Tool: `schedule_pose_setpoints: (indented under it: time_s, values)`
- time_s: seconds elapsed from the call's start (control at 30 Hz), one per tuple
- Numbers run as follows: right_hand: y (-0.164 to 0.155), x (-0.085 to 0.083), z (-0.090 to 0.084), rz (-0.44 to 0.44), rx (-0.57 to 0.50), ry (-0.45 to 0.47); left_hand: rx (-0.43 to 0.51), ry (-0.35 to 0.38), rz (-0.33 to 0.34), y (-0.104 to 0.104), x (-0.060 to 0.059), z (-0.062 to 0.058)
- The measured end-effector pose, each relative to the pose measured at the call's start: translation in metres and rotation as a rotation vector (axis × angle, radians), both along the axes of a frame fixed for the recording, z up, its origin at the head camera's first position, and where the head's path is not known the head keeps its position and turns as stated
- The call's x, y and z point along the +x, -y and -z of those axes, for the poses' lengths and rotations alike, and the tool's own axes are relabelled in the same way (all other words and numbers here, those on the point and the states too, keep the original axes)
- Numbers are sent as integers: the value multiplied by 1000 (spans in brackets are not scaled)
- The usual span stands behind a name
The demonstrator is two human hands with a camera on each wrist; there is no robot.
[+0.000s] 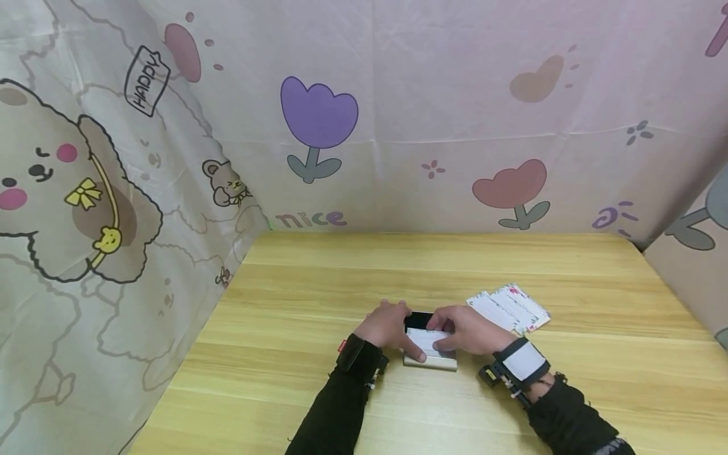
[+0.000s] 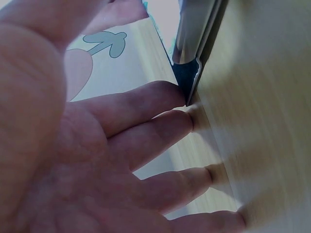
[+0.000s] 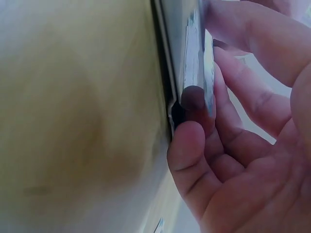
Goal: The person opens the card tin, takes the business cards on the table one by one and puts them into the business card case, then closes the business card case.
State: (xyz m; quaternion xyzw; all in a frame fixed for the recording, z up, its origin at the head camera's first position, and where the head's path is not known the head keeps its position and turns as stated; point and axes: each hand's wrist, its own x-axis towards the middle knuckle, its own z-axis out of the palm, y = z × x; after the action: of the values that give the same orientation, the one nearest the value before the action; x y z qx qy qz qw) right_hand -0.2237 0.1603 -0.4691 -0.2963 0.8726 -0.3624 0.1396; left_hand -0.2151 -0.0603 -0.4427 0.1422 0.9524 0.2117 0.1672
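In the lower middle of the head view, the case I work at has a smooth, glossy silver edge that looks like metal, with a black panel behind; its cards seem matt paper, like the loose cards at centre right. My sleeves are matt black cloth, the tabletop smooth-looking wood grain, the backdrop above creased cloth

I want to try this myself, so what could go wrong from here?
The cards at the right grip might catch or bend against the holder, since they lie right against it. The holder could slide on the tabletop if the left grip, touching it, eases off. The loose cards lie just beyond the right grip and could get brushed aside.
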Motion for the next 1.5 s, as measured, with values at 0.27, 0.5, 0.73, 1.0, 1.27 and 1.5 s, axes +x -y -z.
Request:
schedule_pose_setpoints:
  time_s: [0.27,0.5,0.73,1.0,1.27,1.5]
  values:
    - [-2,-1,0,-31,2,7,-6,2,-4,0,0,0]
    - [-4,-2,-2,-37,17,15,1,10,-9,0,0,-1]
    - [-3,-1,-1,-34,5,19,-8,5,-6,0,0,-1]
    - [-1,0,0,-37,2,21,-11,2,-6,0,0,1]
    - [-3,0,0,-44,2,20,-15,-4,0,0,-1,1]
    - [-4,0,0,-41,-7,24,-10,-5,-1,0,0,0]
